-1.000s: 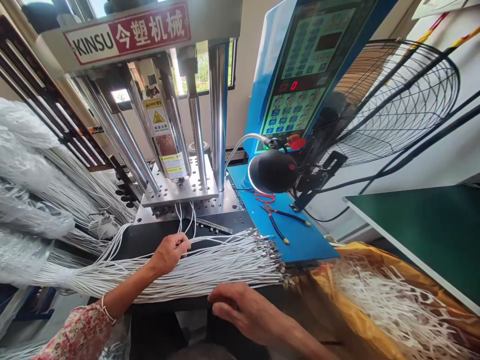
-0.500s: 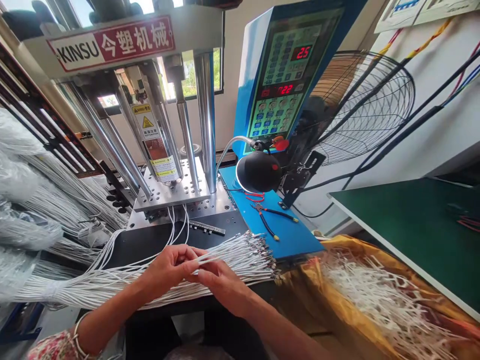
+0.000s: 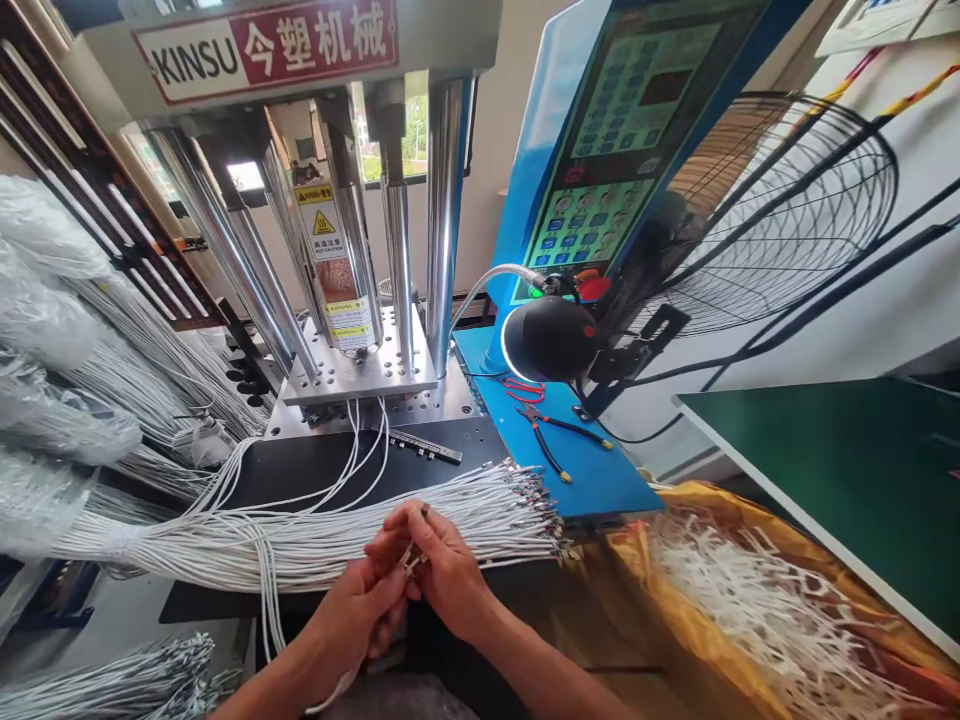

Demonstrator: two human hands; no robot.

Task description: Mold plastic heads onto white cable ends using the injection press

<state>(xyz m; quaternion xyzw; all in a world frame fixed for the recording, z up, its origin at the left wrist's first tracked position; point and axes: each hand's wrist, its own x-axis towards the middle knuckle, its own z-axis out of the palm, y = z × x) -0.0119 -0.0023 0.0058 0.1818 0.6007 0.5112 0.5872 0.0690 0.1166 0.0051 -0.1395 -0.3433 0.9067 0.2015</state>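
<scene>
My left hand (image 3: 364, 605) is closed around a white cable (image 3: 339, 692), part of which shows below the wrist. Against it my right hand (image 3: 450, 575) has its fingers curled in, pinching small connector ends (image 3: 411, 562) between both hands; their exact shape is partly covered. Both hands are low, in front of the near edge of a long bundle of white cables (image 3: 315, 545). The bundle's metal-tipped ends point right. A few cables (image 3: 270, 590) droop over the table edge left of my hands. Other white cables run from under the press plate (image 3: 367, 375).
A slotted metal bar (image 3: 425, 446) lies before the press. Orange-and-black pliers (image 3: 546, 440) rest on the blue base (image 3: 600, 480), under a black lamp (image 3: 551, 340). At right stands a yellow bag (image 3: 637, 560) of white plastic scraps. Wrapped cable bundles (image 3: 67, 420) crowd the left.
My hands have come down and towards me, off the bundle, with the cable ends now between them. A few cables now hang over the near edge. The view has shifted a little.
</scene>
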